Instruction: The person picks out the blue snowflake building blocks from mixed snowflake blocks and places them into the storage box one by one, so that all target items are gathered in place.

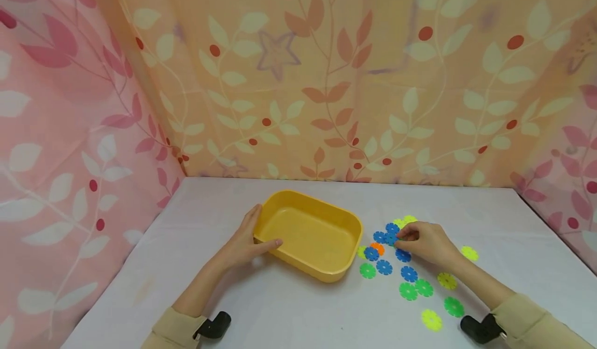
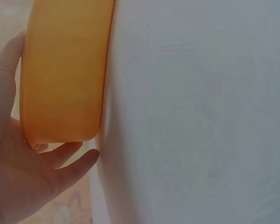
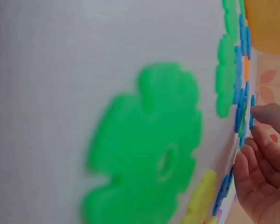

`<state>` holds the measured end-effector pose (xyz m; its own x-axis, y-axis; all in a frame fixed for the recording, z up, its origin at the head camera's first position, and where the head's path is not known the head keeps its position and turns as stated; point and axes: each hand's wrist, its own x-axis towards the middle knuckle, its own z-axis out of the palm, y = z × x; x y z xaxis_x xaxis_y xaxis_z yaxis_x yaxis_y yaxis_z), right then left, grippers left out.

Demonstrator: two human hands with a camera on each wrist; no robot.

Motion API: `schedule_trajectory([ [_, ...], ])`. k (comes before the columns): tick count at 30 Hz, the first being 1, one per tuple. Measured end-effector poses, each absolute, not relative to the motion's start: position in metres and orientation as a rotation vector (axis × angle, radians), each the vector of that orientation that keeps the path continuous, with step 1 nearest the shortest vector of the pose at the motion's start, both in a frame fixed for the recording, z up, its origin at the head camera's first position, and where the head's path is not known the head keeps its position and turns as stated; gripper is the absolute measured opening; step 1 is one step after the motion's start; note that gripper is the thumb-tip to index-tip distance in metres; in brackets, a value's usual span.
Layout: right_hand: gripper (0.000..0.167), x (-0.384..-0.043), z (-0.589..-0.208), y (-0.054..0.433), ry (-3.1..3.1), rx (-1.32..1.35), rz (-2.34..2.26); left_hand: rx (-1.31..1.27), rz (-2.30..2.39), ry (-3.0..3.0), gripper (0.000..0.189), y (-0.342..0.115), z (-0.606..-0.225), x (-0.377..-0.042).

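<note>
A yellow plastic basin [image 1: 310,237] stands tilted across the white table, its inside bare. My left hand [image 1: 242,242] grips its left end, thumb over the near rim and fingers around the far side. The left wrist view shows the fingers around the basin's [image 2: 65,79] end wall. To the basin's right, my right hand [image 1: 429,242] is over a loose cluster of notched plastic snowflake discs. Between its thumb and index finger it pinches a blue snowflake disc [image 3: 252,112], seen edge-on in the right wrist view.
Blue discs [image 1: 384,267], green discs [image 1: 408,291], yellow discs [image 1: 431,320] and an orange disc [image 1: 378,249] lie scattered between the basin and my right forearm. Another yellow disc [image 1: 469,253] lies right of that hand. Patterned cloth [image 1: 326,79] hangs behind the table [image 1: 298,318] and at both sides.
</note>
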<state>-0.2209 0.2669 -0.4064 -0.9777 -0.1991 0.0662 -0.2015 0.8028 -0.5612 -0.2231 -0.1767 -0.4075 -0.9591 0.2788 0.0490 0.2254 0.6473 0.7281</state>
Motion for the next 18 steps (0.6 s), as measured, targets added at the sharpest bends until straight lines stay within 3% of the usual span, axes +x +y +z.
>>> schedule_trajectory([
  [11, 0.031, -0.240, -0.362, 0.229, -2.862, 0.393, 1.070, 0.473, 1.217, 2.786, 0.114, -0.180, -0.412, -0.225],
  [18, 0.022, -0.262, -0.335, 0.171, -2.783, 0.651, 1.236, 0.473, 1.243, 2.765, 0.114, -0.178, -0.412, -0.226],
])
